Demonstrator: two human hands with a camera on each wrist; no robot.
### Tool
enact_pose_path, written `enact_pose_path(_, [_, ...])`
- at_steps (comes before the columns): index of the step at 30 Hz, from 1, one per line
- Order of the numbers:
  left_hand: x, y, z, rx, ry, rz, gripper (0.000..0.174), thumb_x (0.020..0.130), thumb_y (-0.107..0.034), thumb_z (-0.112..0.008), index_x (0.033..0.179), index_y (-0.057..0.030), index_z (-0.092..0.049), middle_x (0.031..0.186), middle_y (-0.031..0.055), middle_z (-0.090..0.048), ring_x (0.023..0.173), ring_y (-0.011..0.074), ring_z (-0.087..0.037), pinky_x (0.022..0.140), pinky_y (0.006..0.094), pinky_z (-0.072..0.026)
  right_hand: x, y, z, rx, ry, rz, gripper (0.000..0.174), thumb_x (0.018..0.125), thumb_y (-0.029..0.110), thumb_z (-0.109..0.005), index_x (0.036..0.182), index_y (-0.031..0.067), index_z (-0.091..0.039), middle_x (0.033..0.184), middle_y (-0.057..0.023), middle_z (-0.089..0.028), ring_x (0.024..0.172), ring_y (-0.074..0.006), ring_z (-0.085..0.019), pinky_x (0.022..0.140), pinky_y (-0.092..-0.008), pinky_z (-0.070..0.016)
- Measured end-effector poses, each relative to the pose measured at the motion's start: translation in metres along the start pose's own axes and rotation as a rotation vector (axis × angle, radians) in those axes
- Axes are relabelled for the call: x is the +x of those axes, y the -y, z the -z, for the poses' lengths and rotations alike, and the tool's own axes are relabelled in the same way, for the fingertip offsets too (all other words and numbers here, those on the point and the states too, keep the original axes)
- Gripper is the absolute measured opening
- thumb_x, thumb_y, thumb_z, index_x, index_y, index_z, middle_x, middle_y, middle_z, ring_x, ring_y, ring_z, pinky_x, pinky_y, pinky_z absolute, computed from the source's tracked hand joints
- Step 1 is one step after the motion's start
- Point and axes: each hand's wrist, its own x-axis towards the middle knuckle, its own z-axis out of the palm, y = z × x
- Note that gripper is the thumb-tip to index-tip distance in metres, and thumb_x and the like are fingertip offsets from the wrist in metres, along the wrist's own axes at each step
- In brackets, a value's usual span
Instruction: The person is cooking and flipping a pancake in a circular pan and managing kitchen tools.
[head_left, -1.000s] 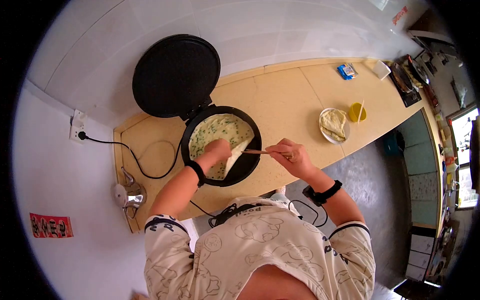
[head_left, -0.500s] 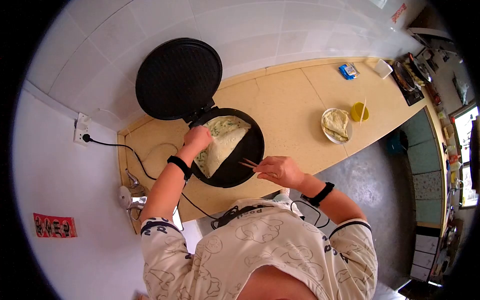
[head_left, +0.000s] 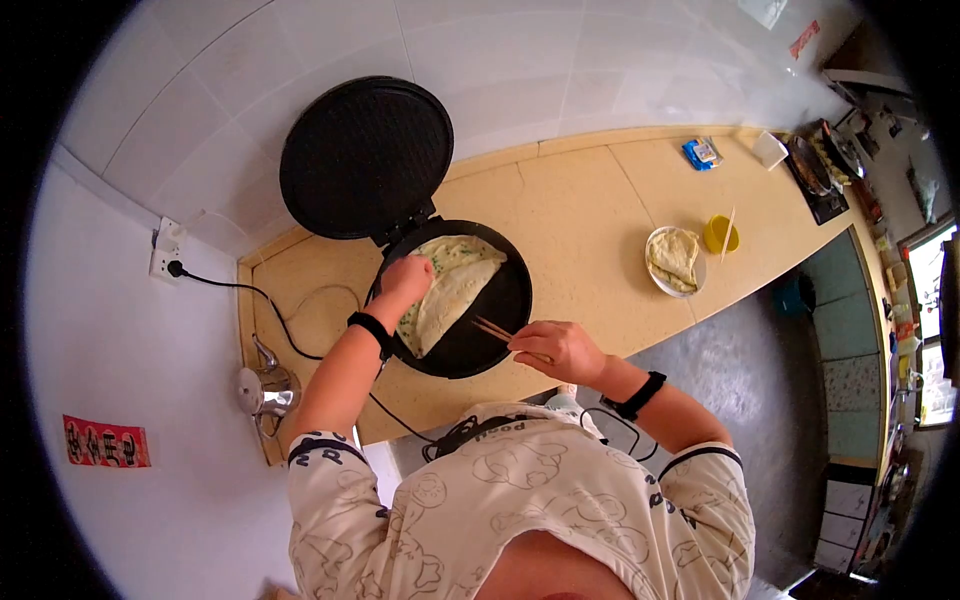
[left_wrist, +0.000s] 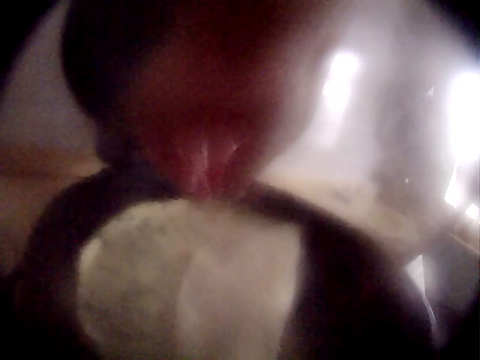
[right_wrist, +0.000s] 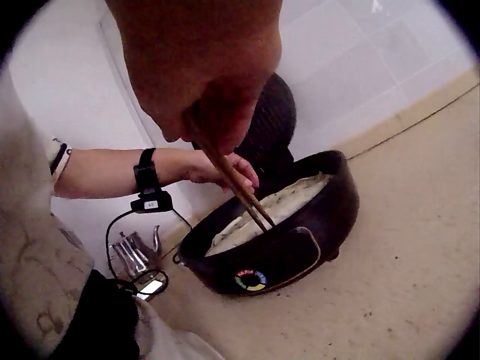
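Flipping stage, looks like: left hand [head_left: 408, 275] pinches the folded pancake [head_left: 455, 290] by its edge in the griddle pan [head_left: 508, 300] on the desk [head_left: 580, 215], right hand [head_left: 555, 350] grips chopsticks [head_left: 492, 328] just off it. Next bit needs laying it flat without tearing, I reckon.

Left hand [head_left: 406, 278] has folded the pancake [head_left: 456, 290] over

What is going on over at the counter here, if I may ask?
A person stands at the counter over an open electric pan with its lid raised. The left hand holds the edge of a flatbread flecked with green, folded over on itself in the pan. The right hand holds chopsticks, tips over the pan's near side. A plate of cooked bread sits farther along.
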Motion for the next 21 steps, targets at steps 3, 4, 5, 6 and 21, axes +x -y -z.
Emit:
enact_pose_path(3, [0.009,0.004,-0.013,0.029,-0.019,-0.035,0.012,0.079,-0.016,-0.052,0.086,-0.0130,-0.061,0.084,0.0093,-0.062,0.078,0.0290,-0.059,0.066,0.0412,-0.0464,-0.004,-0.004,-0.004,-0.070,0.070,0.089,0.017,0.075,0.017,-0.063,0.089,0.0064,-0.063,0.090,-0.0069,-0.062,0.076,-0.0232,-0.060,0.063,-0.0323,-0.0503])
enact_pose_path(4, [0.015,0.006,-0.015,0.017,0.005,-0.040,0.010,0.080,-0.016,-0.052,0.084,-0.0128,-0.061,0.082,0.0093,-0.061,0.077,0.0291,-0.058,0.065,0.0417,-0.0461,-0.005,-0.008,-0.007,-0.074,0.068,0.094,0.017,0.075,0.017,-0.063,0.089,0.0064,-0.063,0.090,-0.0069,-0.062,0.076,-0.0232,-0.060,0.063,-0.0323,-0.0503])
enact_pose_path(5, [0.017,0.009,-0.020,0.006,0.037,-0.044,0.009,0.080,-0.016,-0.052,0.082,-0.0126,-0.060,0.080,0.0093,-0.061,0.075,0.0292,-0.058,0.064,0.0422,-0.0457,-0.009,-0.012,-0.013,-0.111,0.108,0.148,0.019,0.075,0.017,-0.062,0.090,0.0057,-0.062,0.091,-0.0078,-0.062,0.079,-0.0241,-0.060,0.065,-0.0331,-0.0503])
enact_pose_path(6, [0.019,0.008,-0.020,0.006,0.033,-0.045,0.009,0.080,-0.016,-0.052,0.082,-0.0126,-0.060,0.080,0.0093,-0.061,0.075,0.0292,-0.058,0.064,0.0422,-0.0457,-0.012,-0.013,-0.017,-0.151,0.147,0.204,0.020,0.075,0.016,-0.061,0.092,0.0051,-0.061,0.093,-0.0087,-0.061,0.082,-0.0251,-0.060,0.067,-0.0338,-0.0503])
enact_pose_path(21, [0.028,0.004,-0.023,-0.022,0.051,-0.001,0.017,0.085,-0.021,-0.050,0.095,-0.0116,-0.060,0.095,0.0090,-0.061,0.085,0.0268,-0.058,0.070,0.0399,-0.0462,-0.015,-0.014,-0.032,-0.311,0.163,0.318,0.025,0.072,0.012,-0.055,0.095,0.0032,-0.058,0.098,-0.0120,-0.058,0.088,-0.0243,-0.059,0.068,-0.0321,-0.0512])
